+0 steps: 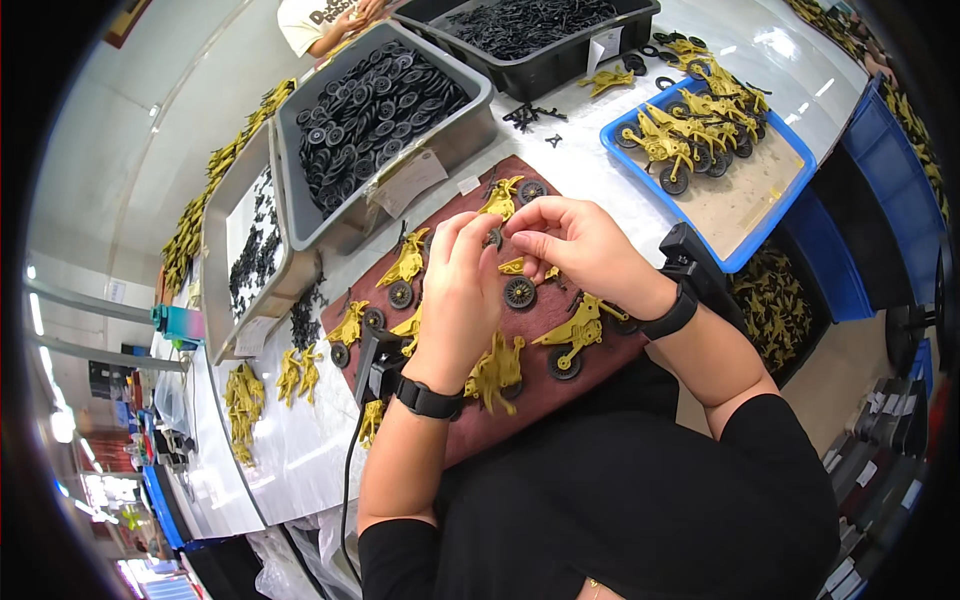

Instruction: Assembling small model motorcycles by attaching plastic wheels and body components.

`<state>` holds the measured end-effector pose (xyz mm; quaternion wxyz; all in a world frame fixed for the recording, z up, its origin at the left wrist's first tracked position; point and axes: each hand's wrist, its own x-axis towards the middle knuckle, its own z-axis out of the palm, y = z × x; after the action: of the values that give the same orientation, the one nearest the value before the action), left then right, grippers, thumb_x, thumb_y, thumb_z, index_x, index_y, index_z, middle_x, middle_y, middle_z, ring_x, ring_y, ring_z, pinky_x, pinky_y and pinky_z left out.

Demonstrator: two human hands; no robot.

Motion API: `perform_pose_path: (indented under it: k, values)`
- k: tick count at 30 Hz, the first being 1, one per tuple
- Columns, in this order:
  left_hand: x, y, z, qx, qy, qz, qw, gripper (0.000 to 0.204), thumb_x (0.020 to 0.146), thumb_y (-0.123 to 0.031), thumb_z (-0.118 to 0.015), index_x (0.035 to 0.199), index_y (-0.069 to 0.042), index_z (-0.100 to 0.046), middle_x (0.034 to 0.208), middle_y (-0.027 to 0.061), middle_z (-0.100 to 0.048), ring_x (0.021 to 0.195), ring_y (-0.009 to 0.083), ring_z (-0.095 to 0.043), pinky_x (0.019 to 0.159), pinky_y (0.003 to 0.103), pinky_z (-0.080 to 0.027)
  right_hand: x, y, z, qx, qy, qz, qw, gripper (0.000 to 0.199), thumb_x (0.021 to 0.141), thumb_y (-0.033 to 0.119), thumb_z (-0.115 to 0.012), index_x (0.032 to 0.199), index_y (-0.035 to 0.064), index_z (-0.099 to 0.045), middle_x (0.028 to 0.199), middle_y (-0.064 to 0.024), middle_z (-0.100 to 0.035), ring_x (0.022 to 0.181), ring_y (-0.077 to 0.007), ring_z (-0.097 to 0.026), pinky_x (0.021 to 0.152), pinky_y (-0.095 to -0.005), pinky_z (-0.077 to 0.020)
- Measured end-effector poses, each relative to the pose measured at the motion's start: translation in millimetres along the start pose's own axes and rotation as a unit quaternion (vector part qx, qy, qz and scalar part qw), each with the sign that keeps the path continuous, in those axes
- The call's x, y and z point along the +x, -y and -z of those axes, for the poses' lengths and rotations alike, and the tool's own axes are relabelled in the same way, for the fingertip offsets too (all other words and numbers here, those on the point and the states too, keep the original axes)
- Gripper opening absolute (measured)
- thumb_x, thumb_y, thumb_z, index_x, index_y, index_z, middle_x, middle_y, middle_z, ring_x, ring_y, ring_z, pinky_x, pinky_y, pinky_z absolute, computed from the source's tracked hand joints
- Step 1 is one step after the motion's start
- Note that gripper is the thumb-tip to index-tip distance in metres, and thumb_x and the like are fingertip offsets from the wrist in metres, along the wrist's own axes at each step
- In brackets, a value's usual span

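Observation:
My left hand (pixel 462 290) and my right hand (pixel 572 243) meet over a dark red work board (pixel 470 440). Their fingertips pinch a small black wheel (pixel 494 238) together, next to a yellow toy motorcycle body (pixel 501 199). Several more yellow motorcycle bodies (pixel 572 332) with black wheels (pixel 519 292) lie on the board under and around my hands. Both wrists wear black bands.
A grey bin of black wheels (pixel 375 110) and a black bin of black parts (pixel 540 28) stand behind the board. A blue tray (pixel 745 200) holds finished yellow motorcycles. Loose yellow parts (pixel 245 400) lie at the left. Another person (pixel 320 22) stands at the far side.

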<state>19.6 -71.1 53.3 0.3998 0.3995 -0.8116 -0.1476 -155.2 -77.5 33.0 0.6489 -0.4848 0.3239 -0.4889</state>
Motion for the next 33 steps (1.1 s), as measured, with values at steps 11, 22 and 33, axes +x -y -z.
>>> perform_pose_path:
  k: [11,22,33]
  values:
    - [-60.7,-12.9,48.6,0.093,0.311,0.072,0.943,0.021,0.078,-0.005,-0.065,0.099,-0.008,-0.067,0.099,0.012,-0.06,0.092,0.0303,-0.057,0.08,0.039,-0.048,-41.5,-6.8,-0.8,-0.366,0.147,0.14,0.908,0.014,0.084,0.014,-0.068,0.094,0.0047,-0.066,0.087,-0.0124,-0.063,0.083,-0.0323,-0.062,0.075,-0.039,-0.0498]
    - [-93.9,-25.3,48.6,0.186,0.347,-0.063,0.917,0.043,0.077,-0.011,-0.06,0.112,-0.033,-0.07,0.137,0.0074,-0.047,0.112,0.0302,-0.047,0.096,0.042,-0.041,-58.7,-22.4,-18.6,-0.44,0.191,0.239,0.844,0.016,0.084,0.012,-0.063,0.099,0.0068,-0.066,0.088,-0.0069,-0.063,0.084,-0.0257,-0.062,0.077,-0.0376,-0.049]
    - [-47.7,-12.1,38.0,-0.012,0.245,-0.031,0.969,0.029,0.077,0.001,-0.063,0.104,-0.009,-0.062,0.114,0.0102,-0.06,0.116,0.0303,-0.053,0.1,0.045,-0.035,-63.7,9.3,-11.9,-0.154,0.113,0.054,0.98,0.051,0.099,0.046,-0.047,0.115,-0.0006,-0.061,0.095,-0.0107,-0.066,0.084,-0.0156,-0.065,0.073,-0.0302,-0.0509]
